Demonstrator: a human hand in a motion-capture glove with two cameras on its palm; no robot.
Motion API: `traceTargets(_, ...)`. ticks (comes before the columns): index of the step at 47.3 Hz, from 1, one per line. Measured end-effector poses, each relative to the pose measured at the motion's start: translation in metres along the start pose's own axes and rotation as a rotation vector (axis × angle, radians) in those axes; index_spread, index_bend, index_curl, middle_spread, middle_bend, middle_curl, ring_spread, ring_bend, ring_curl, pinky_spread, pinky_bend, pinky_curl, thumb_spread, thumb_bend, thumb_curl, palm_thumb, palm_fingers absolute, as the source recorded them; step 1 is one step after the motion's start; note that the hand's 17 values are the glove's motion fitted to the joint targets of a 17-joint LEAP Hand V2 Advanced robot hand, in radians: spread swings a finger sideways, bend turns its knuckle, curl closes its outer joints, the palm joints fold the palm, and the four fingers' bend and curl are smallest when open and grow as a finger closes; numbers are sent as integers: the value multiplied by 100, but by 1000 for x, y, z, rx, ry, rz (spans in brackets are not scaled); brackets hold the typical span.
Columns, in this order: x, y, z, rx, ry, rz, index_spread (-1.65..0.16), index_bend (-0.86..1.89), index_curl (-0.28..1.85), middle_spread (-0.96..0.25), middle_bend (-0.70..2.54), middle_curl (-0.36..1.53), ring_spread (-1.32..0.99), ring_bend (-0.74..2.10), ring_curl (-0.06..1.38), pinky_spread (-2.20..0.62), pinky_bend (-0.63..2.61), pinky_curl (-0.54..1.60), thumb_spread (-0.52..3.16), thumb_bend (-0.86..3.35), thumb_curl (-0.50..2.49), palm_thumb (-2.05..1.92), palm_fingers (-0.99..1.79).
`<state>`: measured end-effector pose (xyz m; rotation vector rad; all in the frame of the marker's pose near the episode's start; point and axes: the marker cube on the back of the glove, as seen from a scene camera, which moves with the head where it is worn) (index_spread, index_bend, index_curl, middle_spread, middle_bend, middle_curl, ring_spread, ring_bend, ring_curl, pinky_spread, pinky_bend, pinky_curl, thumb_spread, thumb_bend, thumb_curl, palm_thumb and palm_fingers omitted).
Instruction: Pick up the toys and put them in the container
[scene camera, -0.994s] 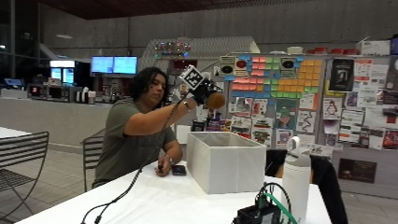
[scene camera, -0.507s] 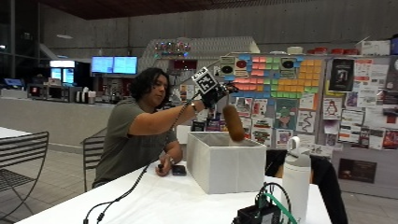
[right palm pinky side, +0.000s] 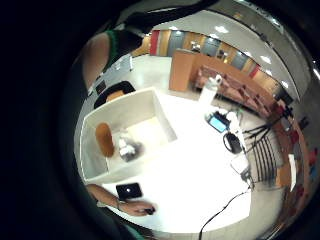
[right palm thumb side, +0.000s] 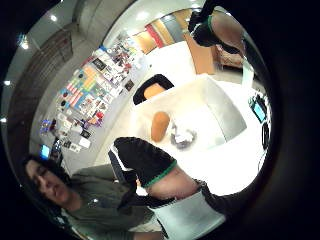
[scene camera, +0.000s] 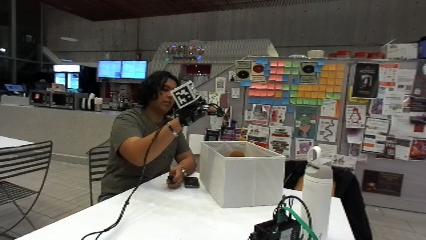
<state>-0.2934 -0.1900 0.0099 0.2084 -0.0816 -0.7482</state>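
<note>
While hand (scene camera: 194, 111) hovers empty, toy (right palm pinky side: 104, 139) lies inside container (scene camera: 241, 173)

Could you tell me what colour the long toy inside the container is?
Orange-brown toy, clearest in the little-finger palm view.

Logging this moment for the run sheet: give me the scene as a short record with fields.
Gloved hand: right hand raised above the container, holding nothing, fingers relaxed
Container: white box on the white table
Inside container: brown oblong toy and a grey-white toy
Bare hand: other hand rests on the table beside a dark phone
Nearby: white bottle beside the box
</note>
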Motion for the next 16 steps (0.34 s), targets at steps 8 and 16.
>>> traceTargets(8,22,68,2,-5,-51,275,-39,49,50,-18,74,40,-31,89,32,-2,51,38,95,-10,21,-13,15)
traceTargets(16,61,110,16,0,-60,412,-40,45,49,-19,71,39,-30,88,31,-1,52,38,100,-7,21,-9,20)
